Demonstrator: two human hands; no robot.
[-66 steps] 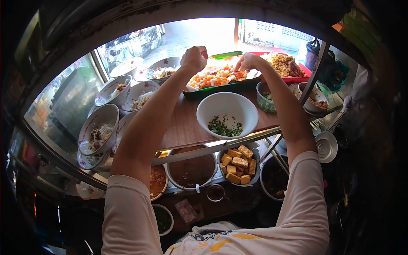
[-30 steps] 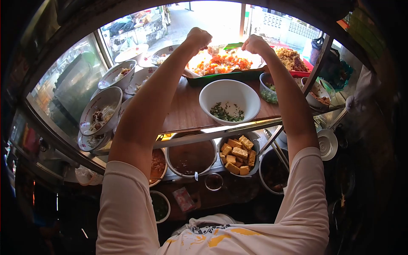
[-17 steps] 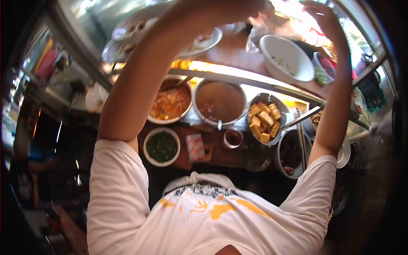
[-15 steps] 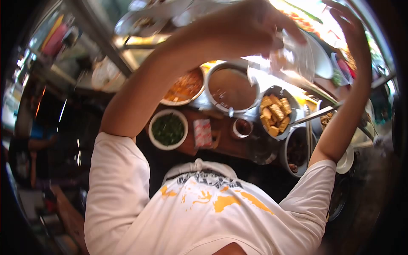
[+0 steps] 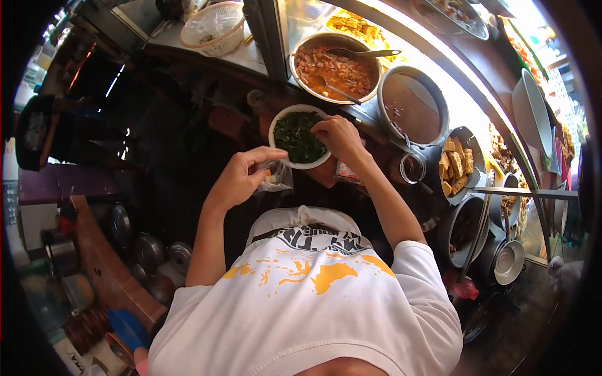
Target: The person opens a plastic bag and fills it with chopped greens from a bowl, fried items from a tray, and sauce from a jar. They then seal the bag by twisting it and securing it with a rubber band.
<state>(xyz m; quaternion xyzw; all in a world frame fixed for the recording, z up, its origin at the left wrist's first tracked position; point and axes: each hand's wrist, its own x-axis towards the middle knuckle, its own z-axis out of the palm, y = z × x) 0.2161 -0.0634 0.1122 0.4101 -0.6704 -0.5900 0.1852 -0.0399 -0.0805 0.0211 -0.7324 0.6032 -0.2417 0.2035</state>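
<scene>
My left hand [image 5: 240,178] grips a clear plastic bag [image 5: 280,177] with some pale and orange food pieces inside, just left of a white bowl [image 5: 274,139]. The bowl is full of chopped green leaves [image 5: 301,130]. Over its right rim reaches my right hand [image 5: 340,139], fingertips pinched together at the leaves. Partly under the right wrist lies a red and white packet [image 5: 346,173]. A small jar [image 5: 412,168] of dark sauce with a spoon stands to the right.
Behind the bowl stand a pot of red stew [image 5: 335,70] with ladles and a pot of brown broth [image 5: 411,106]. Fried tofu and tempeh [image 5: 456,166] fill a basin at right. A metal display frame [image 5: 483,88] crosses there. A white basket [image 5: 216,39] sits far left.
Both hands have come down from high at the right. My left hand brought the bag beside the bowl of greens, and my right hand moved into the bowl. The view has shifted.
</scene>
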